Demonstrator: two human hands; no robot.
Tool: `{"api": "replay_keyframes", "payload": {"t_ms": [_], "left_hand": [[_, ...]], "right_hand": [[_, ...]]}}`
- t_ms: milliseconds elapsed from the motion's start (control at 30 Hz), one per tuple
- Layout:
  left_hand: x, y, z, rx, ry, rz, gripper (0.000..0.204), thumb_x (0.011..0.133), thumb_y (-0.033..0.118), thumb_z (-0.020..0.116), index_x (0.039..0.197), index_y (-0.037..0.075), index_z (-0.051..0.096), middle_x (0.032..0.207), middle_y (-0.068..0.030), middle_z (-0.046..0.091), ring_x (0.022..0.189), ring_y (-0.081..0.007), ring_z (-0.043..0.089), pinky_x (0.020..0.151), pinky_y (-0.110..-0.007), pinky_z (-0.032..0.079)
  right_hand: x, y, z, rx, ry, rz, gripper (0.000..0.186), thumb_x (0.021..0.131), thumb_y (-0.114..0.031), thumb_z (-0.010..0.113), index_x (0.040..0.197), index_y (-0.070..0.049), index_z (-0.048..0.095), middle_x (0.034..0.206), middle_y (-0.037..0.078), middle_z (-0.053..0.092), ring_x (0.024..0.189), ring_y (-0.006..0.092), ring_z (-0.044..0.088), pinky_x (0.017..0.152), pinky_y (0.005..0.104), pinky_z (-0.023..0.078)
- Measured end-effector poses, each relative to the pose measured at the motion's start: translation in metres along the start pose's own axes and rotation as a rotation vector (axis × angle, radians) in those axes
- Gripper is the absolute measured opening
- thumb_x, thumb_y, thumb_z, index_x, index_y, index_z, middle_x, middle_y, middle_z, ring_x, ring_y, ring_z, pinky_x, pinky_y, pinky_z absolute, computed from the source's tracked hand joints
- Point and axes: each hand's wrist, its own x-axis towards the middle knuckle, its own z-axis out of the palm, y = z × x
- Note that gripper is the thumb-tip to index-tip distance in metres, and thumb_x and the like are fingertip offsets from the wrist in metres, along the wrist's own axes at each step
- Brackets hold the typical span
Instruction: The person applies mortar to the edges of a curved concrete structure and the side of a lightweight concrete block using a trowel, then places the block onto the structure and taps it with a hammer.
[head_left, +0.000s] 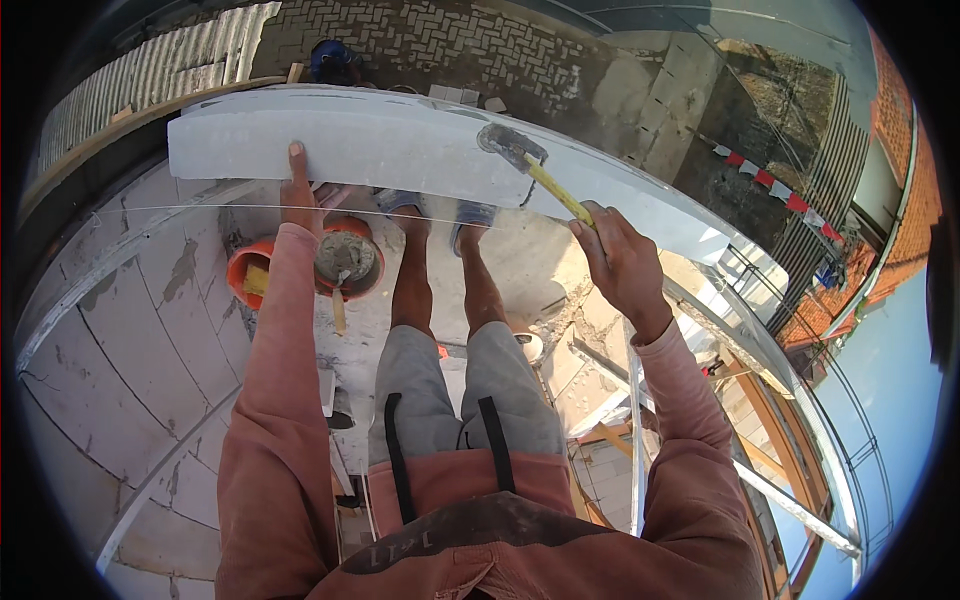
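Observation:
A long white lightweight block [350, 140] lies on top of the wall in front of me. My left hand [300, 195] holds its near edge toward the left, thumb on the upper face and the other fingers lower, partly hidden by the edge. In my right hand [622, 258] is a mallet [560, 188] with a yellow handle, the fingers wrapped round it. The mallet's grey, mortar-crusted head is over the wall top, right of the left hand; I cannot tell whether it touches. A thin white string [400, 212] runs along the near side of the blocks.
By my feet stand an orange bucket [376, 275] of grey mortar with a wooden-handled trowel [339, 312], and another orange bucket [238, 270]. A block wall [140, 310] rises at left. Metal poles [635, 430] stand at right. Beyond the wall, a paved yard [450, 45] lies far below.

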Motion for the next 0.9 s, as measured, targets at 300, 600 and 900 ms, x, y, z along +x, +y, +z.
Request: {"api": "replay_keyframes", "payload": {"t_ms": [300,600,900], "left_hand": [[0.013,-0.01,-0.004,0.04,0.053,0.141,0.102,0.087,0.073,0.064,0.143,-0.009,0.041,0.135,-0.0231,0.056,0.112,-0.0372,0.069,0.09,-0.045,0.065],[-0.001,-0.019,-0.002,0.04,0.086,0.252,0.09,0.09,0.066,0.066,0.136,-0.009,0.049,0.13,-0.0212,0.06,0.111,-0.0357,0.068,0.09,-0.046,0.065],[-0.19,-0.24,-0.118,0.074,0.272,-0.004,0.071,0.101,0.045,0.061,0.153,0.001,0.042,0.146,-0.0188,0.057,0.129,-0.0316,0.06,0.1,-0.039,0.053]], "right_hand": [[-0.028,0.034,0.011,-0.204,-0.162,-0.051,0.034,0.102,-0.031,0.061,0.123,-0.004,0.062,0.097,0.011,0.069,0.067,0.034,0.069,0.058,0.044,0.056],[-0.051,-0.005,-0.017,-0.037,-0.066,-0.123,0.025,0.104,-0.019,0.059,0.118,0.001,0.065,0.093,0.017,0.069,0.073,0.035,0.069,0.063,0.0422,0.055],[-0.091,-0.056,0.149,0.368,-0.596,0.241,0.037,0.105,-0.033,0.056,0.094,0.002,0.063,0.071,0.017,0.062,0.061,0.0323,0.061,0.06,0.0421,0.048]]}}
